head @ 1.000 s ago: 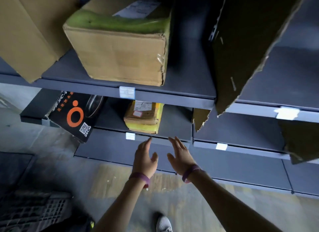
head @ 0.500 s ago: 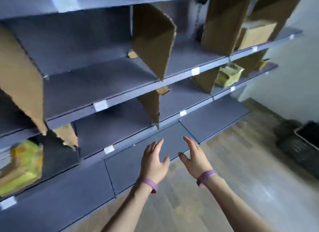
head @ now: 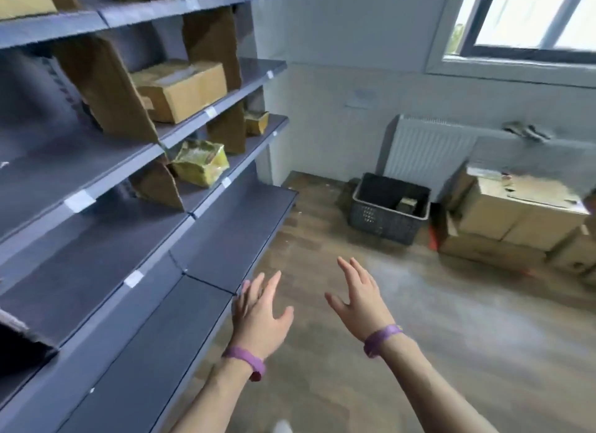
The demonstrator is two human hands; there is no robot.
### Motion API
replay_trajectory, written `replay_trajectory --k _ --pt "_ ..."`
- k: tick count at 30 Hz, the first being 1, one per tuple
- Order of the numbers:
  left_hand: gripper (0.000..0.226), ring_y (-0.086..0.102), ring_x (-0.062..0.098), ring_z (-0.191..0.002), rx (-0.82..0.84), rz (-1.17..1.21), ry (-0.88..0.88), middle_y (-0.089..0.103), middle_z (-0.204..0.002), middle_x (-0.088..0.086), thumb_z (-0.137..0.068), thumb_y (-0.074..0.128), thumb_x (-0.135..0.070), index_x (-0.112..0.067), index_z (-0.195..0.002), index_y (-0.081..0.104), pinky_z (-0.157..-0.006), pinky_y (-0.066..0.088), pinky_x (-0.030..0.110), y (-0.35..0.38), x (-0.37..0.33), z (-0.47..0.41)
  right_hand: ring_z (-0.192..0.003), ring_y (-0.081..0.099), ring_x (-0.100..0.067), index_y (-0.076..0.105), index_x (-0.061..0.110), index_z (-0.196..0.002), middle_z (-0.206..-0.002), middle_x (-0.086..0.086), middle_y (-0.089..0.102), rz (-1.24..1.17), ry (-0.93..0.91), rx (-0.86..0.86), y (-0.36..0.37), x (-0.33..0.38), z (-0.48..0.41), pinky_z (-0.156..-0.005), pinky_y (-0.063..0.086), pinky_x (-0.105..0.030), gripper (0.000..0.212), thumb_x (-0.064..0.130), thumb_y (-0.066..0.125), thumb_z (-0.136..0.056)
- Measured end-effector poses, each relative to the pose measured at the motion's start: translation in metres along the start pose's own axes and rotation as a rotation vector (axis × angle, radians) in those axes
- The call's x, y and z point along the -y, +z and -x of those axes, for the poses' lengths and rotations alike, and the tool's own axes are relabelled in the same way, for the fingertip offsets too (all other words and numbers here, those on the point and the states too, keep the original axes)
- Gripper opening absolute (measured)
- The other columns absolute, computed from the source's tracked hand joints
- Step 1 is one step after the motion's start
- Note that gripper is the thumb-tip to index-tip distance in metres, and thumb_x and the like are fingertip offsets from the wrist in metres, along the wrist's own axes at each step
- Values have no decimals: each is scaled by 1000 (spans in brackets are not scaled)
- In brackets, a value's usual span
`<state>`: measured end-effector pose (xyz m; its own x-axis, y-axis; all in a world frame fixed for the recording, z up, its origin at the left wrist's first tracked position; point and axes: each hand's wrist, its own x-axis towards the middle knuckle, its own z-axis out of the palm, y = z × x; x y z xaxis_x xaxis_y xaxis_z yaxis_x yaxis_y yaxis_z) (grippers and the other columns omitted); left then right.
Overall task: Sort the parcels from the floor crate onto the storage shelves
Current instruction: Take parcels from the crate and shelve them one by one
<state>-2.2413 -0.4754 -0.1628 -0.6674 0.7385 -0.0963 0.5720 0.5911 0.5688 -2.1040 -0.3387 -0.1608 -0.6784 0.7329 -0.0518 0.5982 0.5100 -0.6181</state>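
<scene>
Head view: grasps nothing, fingers [head: 272, 282] of left hand [head: 258, 319] and right hand [head: 362, 300] released. Seems partly done: boxes [head: 180, 90] shelved, one parcel [head: 407, 204] in crate [head: 380, 223].

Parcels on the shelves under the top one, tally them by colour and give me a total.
Brown: 1, the brown cardboard box
Yellow: 2, the large yellow parcel and the small yellow parcel
Total: 3

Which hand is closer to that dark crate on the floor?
Right. The right hand hovers well short of the crate, roughly in line; the left hand is farther off, by the bottom shelf.
</scene>
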Motion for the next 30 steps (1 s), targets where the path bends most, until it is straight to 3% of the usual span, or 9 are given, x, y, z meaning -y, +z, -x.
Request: replay_trajectory --k 8,18,30 --pt "67 -2 19 -146 184 -53 67 6 -159 -6 -91 50 -41 -38 -149 16 -118 2 40 62 -61 -121 -148 5 -22 18 22 -152 -160 -4 12 19 224 -58 -53 -99 -70 -119 11 -33 71 37 56 -93" --pt "66 -3 17 -146 339 -10 196 7 -159 -8 -91 50 -42 -38 -148 17 -117 -1 39 109 -153 -321 -148 5 -25 15 22 -152 -161 -6 8 115 439 -82 -124 -172 -213 -119 10 -33 73 41 54 -94" --pt "63 10 18 -145 366 21 148 20 -156 -2 -90 55 -36 -33 -147 27 -118 11 37 149 -227 -480 -148 6 -23 16 18 -152 -160 -8 11 39 446 -99 -167 -252 -376 -119 8 -32 72 38 53 -94"
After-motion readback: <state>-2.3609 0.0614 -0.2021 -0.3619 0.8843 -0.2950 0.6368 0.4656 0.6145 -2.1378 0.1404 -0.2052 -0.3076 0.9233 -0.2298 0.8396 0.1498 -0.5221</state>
